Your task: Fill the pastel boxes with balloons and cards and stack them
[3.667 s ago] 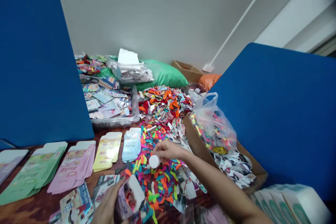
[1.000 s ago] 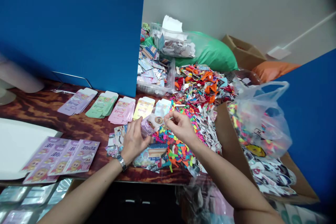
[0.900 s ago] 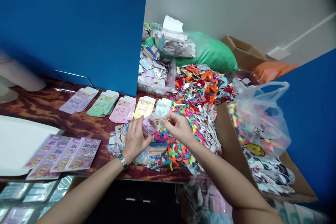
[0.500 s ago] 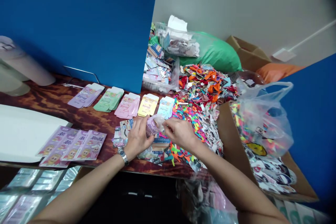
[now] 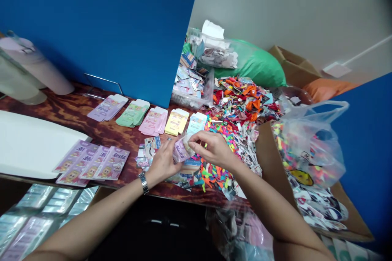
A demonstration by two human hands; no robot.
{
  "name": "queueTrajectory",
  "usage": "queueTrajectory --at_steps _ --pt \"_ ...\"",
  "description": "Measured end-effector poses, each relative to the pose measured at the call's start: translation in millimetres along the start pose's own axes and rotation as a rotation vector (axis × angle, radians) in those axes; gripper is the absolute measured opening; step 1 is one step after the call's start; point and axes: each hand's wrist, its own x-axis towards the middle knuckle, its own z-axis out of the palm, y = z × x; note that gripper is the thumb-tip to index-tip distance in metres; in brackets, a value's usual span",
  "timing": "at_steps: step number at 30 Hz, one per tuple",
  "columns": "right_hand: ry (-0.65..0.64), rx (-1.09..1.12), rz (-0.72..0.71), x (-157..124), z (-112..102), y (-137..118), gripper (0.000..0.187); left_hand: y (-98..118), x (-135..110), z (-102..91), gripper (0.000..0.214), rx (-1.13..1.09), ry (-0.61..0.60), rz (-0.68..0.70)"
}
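Observation:
My left hand, with a metal watch on its wrist, grips a small purple printed carton from its left side. At the carton's upper right end, the fingers of my right hand are pinched together; what is between them, if anything, is too small to make out. Under and around my hands lie printed cards. Neon-coloured balloons lie loose just right of the carton. Behind my hands is a row of flat carton stacks: purple, green, pink, yellow and blue.
Several purple cartons lie at left beside a white sheet. Bottles stand farther back. A mixed heap fills the right rear. A cardboard box with a plastic bag stands at right. A blue partition rises behind.
The view has shifted slightly, moving the scene rightward. The carton has turned a little in my left hand. My right hand has lifted slightly, its fingers still at the carton's end.

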Motion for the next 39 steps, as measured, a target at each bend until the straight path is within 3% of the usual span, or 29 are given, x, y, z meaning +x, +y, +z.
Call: queueTrajectory --at_steps 5,12,15,23,28,31,36,39 --pt "-0.01 -0.23 0.047 -10 27 22 0.016 2 -3 -4.0 0.074 -0.021 -0.007 -0.043" --pt "-0.008 -0.638 -0.166 -18 36 18 0.02 2 -2 -1.7 0.069 -0.008 0.055 -0.012" --pt "0.001 -0.631 -0.251 -19 36 14 0.027 -1 0 -2.3 0.067 0.013 0.088 -0.003" --pt "0.157 -0.479 -0.239 -30 38 15 0.025 1 0 -4.6 0.066 0.032 0.116 0.013" --pt "0.144 -0.351 -0.171 -32 44 14 0.032 4 -3 -3.6 0.069 0.002 0.102 0.049" --pt "0.119 -0.326 -0.157 -30 36 10 0.028 1 -5 -3.4 0.07 0.016 0.104 0.044" --pt "0.212 -0.346 -0.044 -20 17 10 0.035 -1 -6 -3.2 0.073 0.035 0.075 0.032" --pt "0.128 -0.388 0.025 -13 14 16 0.03 1 -7 -2.3 0.074 0.04 0.068 0.022"
